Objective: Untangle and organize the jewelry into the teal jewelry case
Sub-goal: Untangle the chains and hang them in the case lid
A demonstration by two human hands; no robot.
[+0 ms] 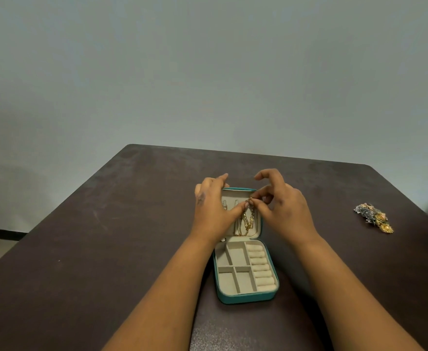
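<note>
My left hand and right hand pinch the gold chain over the open case; a tangled jewelry clump lies far right on the table.

We reach both forearms forward, our left hand and right hand nearly meeting, each pinching thumb to forefinger at its inner side, remaining fingers lifted and loosely curled.

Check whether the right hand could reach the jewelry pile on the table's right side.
Probably yes: bare table lies between the right hand and the pile, though it now pinches a gold chain.
</note>
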